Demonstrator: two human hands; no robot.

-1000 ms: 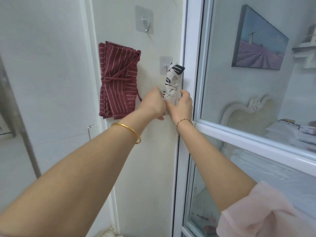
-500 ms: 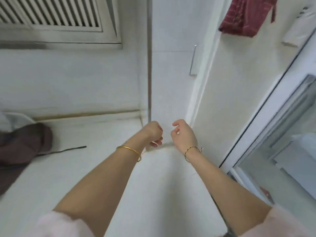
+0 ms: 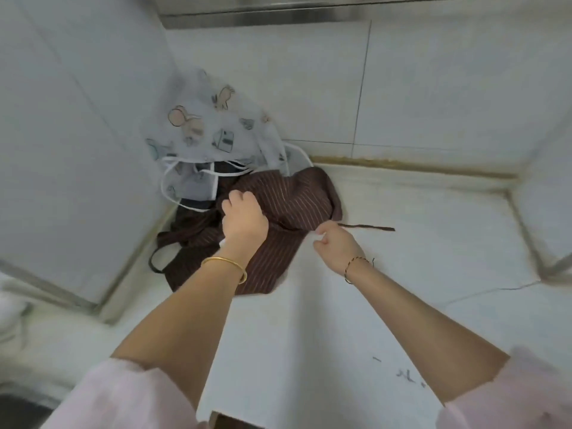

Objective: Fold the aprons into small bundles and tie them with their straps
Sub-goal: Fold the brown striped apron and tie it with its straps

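Both grip the brown apron (image 3: 297, 199): left hand (image 3: 244, 222) clenching cloth, right hand (image 3: 337, 249) fingers (image 3: 323, 238) pinching its edge beside open counter (image 3: 433, 267).

Aprons on desk (image 3: 402, 274): two, one brown striped apron (image 3: 297, 196), one white cartoon-print apron (image 3: 210, 128). Hands: two, left hand (image 3: 244, 221) and right hand (image 3: 335, 246). Wrist ornaments: two, one gold bangle (image 3: 226, 263), one cord bracelet (image 3: 356, 264). Pink sleeves (image 3: 123, 397): two.

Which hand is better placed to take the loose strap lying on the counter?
Right, probably. The right hand has its fingers at the near end of the strap, which runs off to its side. The left hand is busy gripping the brown striped apron farther from it.
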